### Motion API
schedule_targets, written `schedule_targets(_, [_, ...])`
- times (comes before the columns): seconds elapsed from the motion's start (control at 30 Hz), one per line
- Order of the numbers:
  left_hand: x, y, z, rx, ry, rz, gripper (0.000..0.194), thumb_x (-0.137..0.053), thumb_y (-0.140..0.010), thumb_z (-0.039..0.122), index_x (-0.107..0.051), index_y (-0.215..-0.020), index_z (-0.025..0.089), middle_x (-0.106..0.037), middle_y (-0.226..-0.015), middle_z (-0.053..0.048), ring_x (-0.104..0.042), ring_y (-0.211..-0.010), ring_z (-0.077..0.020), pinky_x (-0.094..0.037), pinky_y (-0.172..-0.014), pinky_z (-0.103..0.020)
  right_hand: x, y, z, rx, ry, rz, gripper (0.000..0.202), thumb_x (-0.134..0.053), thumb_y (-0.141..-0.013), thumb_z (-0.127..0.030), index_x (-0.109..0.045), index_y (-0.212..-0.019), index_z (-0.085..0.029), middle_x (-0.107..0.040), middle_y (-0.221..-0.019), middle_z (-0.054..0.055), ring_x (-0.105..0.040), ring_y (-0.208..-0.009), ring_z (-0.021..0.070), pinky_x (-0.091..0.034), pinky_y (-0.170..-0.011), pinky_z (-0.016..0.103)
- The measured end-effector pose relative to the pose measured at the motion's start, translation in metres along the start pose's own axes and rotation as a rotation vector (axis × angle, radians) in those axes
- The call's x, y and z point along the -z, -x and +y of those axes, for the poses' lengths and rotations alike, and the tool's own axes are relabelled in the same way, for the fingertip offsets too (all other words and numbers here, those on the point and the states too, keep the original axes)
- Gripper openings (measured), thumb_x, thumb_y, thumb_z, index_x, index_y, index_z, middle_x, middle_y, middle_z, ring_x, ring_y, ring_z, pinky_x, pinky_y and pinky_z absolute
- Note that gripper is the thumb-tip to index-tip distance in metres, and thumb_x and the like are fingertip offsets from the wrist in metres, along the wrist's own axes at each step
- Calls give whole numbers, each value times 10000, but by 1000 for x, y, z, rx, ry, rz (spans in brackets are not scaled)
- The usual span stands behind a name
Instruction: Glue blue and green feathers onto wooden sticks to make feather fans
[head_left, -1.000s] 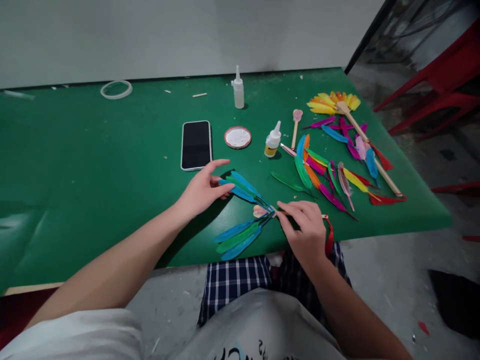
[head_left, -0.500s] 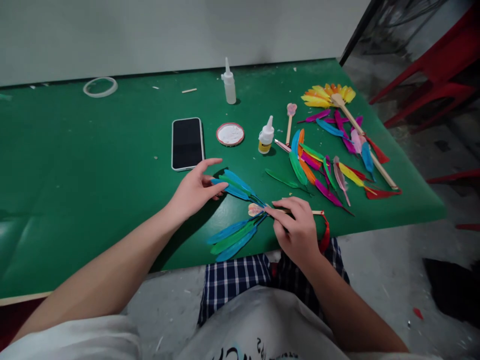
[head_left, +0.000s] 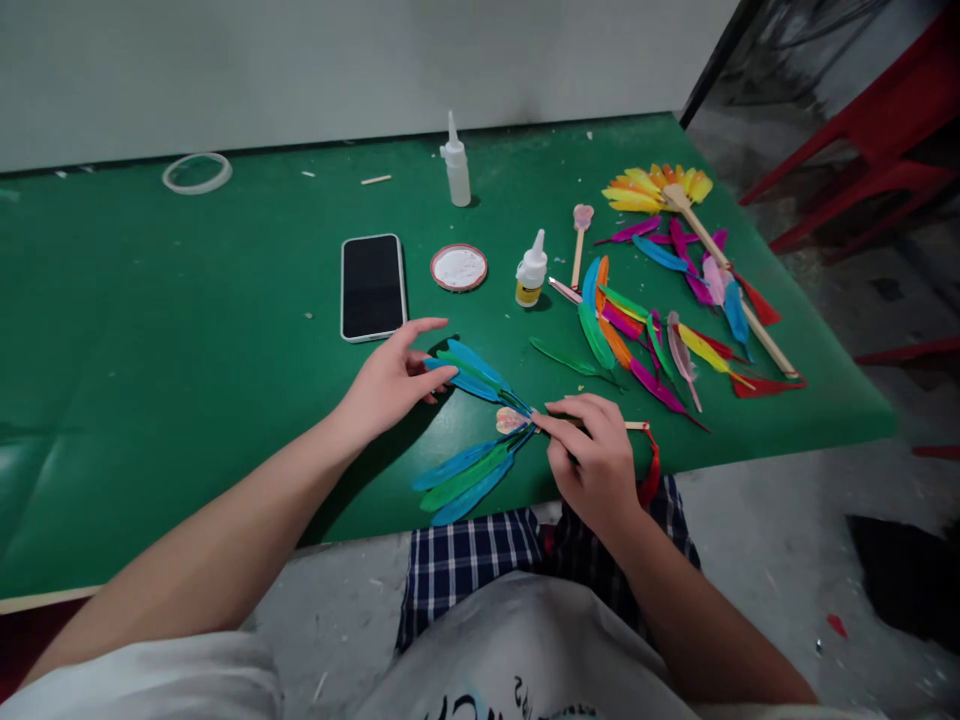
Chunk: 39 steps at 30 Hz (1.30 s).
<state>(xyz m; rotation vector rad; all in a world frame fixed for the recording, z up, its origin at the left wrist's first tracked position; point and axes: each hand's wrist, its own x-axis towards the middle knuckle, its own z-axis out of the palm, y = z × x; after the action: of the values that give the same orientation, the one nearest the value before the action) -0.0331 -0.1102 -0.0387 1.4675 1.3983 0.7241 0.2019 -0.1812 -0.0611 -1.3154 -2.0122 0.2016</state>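
A small feather fan lies near the table's front edge, built on a wooden stick [head_left: 636, 426] with a patterned, rounded head [head_left: 510, 420] and a red tassel [head_left: 651, 468]. Blue and green feathers spread from it in two groups, the upper feathers [head_left: 474, 366] and the lower feathers [head_left: 466, 478]. My left hand [head_left: 390, 378] pinches the tip of an upper blue feather between thumb and fingers. With its index finger, my right hand [head_left: 592, 445] presses the quills where they meet the stick. The other fingers curl over the stick, hiding its middle.
A phone [head_left: 373, 288], a round lid with white residue [head_left: 459, 268] and two glue bottles [head_left: 457, 175] [head_left: 531, 272] stand beyond my hands. Loose feathers [head_left: 616, 345], a second small stick [head_left: 580, 245] and a yellow feather fan [head_left: 656, 190] lie right. A clear ring [head_left: 197, 175] lies far left.
Both hands hold the same places on the fan. The whole view has shifted very slightly; nothing on the table has visibly moved.
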Motion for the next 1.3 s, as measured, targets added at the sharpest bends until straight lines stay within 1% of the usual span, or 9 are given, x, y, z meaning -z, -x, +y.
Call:
schedule_targets(0.37, [-2, -1, 0, -2, -7, 0, 578, -633, -715, 288, -400, -1240, 223, -584, -626, 14, -583, -546, -128, -495, -466, -222, -1, 0, -1, 30, 42, -21, 341, -490, -703, -67, -662, -953, -221, -609, -971, 53, -498, -968, 218, -431, -850, 407])
schedule_targets(0.57, [-2, 0, 2, 5, 6, -14, 583, -635, -713, 278, -395, -1241, 223, -581, -601, 24, -553, -493, -106, -492, -459, -219, -2, 0, 0, 33, 49, -37, 331, -493, -706, -81, -660, -952, -228, -606, -980, 48, -495, -973, 219, -428, -850, 405])
schedule_targets(0.87, [-2, -1, 2, 9, 32, -21, 580, -634, -713, 271, -393, -1239, 226, -582, -612, 18, -578, -542, -127, -498, -461, -221, -1, -1, -1, -39, -49, 45, 304, -490, -728, -68, -643, -949, -210, -627, -914, 45, -523, -918, 193, -445, -859, 400])
schedule_targets(1.0, [-2, -1, 2, 8, 35, -25, 586, -634, -713, 269, -389, -1243, 224, -578, -608, 18, -583, -551, -131, -496, -459, -217, -1, -1, -1, -35, -37, 31, 288, -504, -716, -63, -655, -923, -196, -631, -906, 51, -521, -922, 197, -445, -856, 395])
schedule_targets(1.13, [-3, 0, 3, -6, 31, -29, 579, -629, -716, 269, -389, -1242, 225, -572, -608, 24, -577, -539, -124, -494, -456, -212, -2, 0, -1, -17, -19, 5, 304, -498, -700, -61, -668, -900, -215, -623, -921, 47, -518, -936, 205, -443, -842, 396])
schedule_targets(1.3, [-4, 0, 3, -2, 11, -15, 575, -627, -718, 282, -392, -1239, 227, -580, -623, 22, -579, -539, -122, -499, -459, -211, -2, 1, 0, 8, -12, 8, 330, -488, -693, -64, -668, -914, -231, -617, -934, 44, -517, -945, 209, -444, -833, 400])
